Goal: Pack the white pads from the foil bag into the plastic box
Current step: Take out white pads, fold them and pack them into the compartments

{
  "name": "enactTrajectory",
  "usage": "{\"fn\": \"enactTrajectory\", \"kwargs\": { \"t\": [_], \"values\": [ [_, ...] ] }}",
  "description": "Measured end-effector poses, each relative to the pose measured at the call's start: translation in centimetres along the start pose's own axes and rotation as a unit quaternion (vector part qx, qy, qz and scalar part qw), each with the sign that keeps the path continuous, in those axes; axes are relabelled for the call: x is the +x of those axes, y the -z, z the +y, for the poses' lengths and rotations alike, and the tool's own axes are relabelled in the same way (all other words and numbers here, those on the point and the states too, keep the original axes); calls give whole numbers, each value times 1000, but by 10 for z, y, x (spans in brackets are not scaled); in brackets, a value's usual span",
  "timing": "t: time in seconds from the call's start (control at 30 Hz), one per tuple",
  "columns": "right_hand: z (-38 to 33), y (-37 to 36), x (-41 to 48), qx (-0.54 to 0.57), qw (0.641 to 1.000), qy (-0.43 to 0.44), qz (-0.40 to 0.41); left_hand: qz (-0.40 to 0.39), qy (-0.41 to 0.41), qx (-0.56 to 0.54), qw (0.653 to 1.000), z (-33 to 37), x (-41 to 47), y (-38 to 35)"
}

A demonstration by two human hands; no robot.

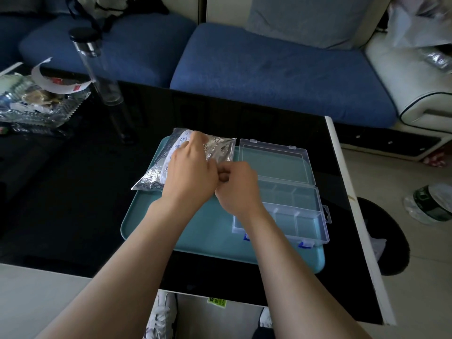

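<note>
In the head view, the foil bag (220, 149) lay on the teal tray (195, 231), just beside the open plastic box (305, 216). The left hand (190, 172) gripped the foil bag. The right hand (237, 184) curled at its near edge, but whether it held anything could not be told. Opening the bag probably wanted steady, opposed pulls. No white pads showed, and the hands hid the bag's mouth.

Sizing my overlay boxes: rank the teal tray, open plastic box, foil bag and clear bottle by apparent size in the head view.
1. teal tray
2. plastic box, lid open
3. foil bag and clear bottle look similar; the bag is partly covered and the bottle is farther away, so unranked.
</note>
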State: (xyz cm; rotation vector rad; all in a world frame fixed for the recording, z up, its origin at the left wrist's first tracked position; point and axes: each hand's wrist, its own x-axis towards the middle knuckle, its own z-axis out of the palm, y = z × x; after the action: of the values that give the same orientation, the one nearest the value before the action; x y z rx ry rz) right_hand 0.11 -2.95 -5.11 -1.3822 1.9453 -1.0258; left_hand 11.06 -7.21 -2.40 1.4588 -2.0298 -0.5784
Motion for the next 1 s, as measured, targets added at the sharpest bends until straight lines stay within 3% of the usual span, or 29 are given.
{"fn": "enactTrajectory", "kwargs": {
  "t": [0.17, 0.37, 0.8, 1.0],
  "values": [
    [-1, -2, 6, 74, 994, -70, 46, 14, -7, 6, 1000, -6, 1, 0],
    [-6, -8, 7, 121, 989, -75, -33, 20, 2, 18, 1000, -7, 0, 4],
    [0, -12, 20, 20, 989, -13, 147, -19, -32, 66, 997, -18, -1, 11],
    [3, -8, 26, 38, 995, -39, 78, -90, -111, 97, 985, -10, -5, 10]
  ]
}}
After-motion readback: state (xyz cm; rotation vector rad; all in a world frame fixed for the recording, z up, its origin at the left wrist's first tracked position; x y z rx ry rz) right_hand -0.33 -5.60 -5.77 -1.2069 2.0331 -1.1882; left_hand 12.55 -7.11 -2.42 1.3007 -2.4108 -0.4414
